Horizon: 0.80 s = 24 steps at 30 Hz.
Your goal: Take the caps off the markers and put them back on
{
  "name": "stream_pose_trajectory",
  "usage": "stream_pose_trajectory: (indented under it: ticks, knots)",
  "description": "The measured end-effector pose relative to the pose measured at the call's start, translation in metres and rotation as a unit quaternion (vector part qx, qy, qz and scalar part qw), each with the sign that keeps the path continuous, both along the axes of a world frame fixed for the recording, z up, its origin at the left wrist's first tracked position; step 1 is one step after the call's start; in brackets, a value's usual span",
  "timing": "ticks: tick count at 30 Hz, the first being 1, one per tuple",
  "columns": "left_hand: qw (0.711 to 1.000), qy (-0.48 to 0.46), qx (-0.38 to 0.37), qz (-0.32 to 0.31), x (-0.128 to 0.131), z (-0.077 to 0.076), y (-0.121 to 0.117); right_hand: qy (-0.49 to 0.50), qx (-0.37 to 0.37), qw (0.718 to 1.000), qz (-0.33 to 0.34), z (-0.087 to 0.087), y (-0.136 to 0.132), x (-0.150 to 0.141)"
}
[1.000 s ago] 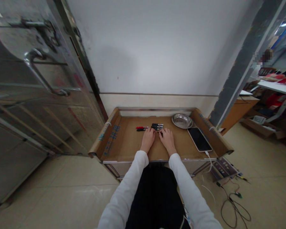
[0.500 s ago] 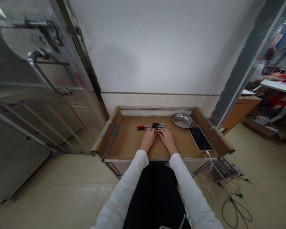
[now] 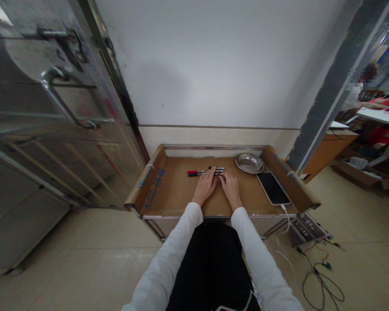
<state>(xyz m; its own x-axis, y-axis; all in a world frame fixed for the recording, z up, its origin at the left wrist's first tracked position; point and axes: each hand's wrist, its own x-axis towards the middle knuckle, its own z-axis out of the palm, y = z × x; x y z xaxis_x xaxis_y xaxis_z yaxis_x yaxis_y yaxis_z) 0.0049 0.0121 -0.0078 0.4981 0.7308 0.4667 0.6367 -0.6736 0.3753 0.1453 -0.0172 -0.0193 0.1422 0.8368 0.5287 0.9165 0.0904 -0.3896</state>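
Note:
On the cardboard-lined table top [image 3: 175,198], several pens lie crosswise. A red pen [image 3: 192,172] and a black pen [image 3: 192,175] point out to the left. The black pens [image 3: 218,169] on the right are partly hidden by my fingers. My left hand [image 3: 206,186] reaches over the middle of the pens with its fingers stretched forward, so it is open. Close to it, my right hand [image 3: 230,189] has its fingers bent together at the right end of the nearest black pen, seemingly pinching it; the exact contact is small and partly hidden.
A shiny metal dish [image 3: 249,163] sits at the back right of the table. In front of it lies a phone [image 3: 274,188] with a white cable [image 3: 288,222]. Raised cardboard sides [image 3: 145,183] bound the table. A wall stands behind, and a metal door [image 3: 94,108] at left.
My left hand has slid slightly forward and right, its fingers now stretched over the black pens. My right hand has shifted slightly right, its fingers drawn together at the pens.

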Motion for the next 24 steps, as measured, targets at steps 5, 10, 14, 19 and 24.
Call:
stream_pose_trajectory:
  ticks: [5, 10, 14, 19, 24]
  knots:
    - [0.998, 0.053, -0.009, 0.024, -0.0003, 0.0000, -0.0026, 0.015, 0.012, 1.000, -0.007, 0.0000, 0.0004, -0.0003]
    - [0.996, 0.077, 0.002, 0.040, -0.0015, 0.0050, -0.0053, 0.010, 0.010, 1.000, -0.028, 0.0020, -0.0011, 0.0011]
    - [0.997, 0.070, 0.003, 0.044, -0.0019, 0.0031, -0.0032, 0.016, 0.017, 0.998, -0.054, 0.0034, -0.0030, 0.0031]
    - [0.998, 0.022, 0.023, 0.046, -0.0026, -0.0001, -0.0010, 0.009, 0.014, 0.997, -0.075, 0.0061, -0.0065, 0.0032]
    - [0.999, -0.011, 0.033, 0.039, -0.0037, 0.0015, -0.0022, -0.001, 0.016, 0.999, -0.030, 0.0091, -0.0078, 0.0002]
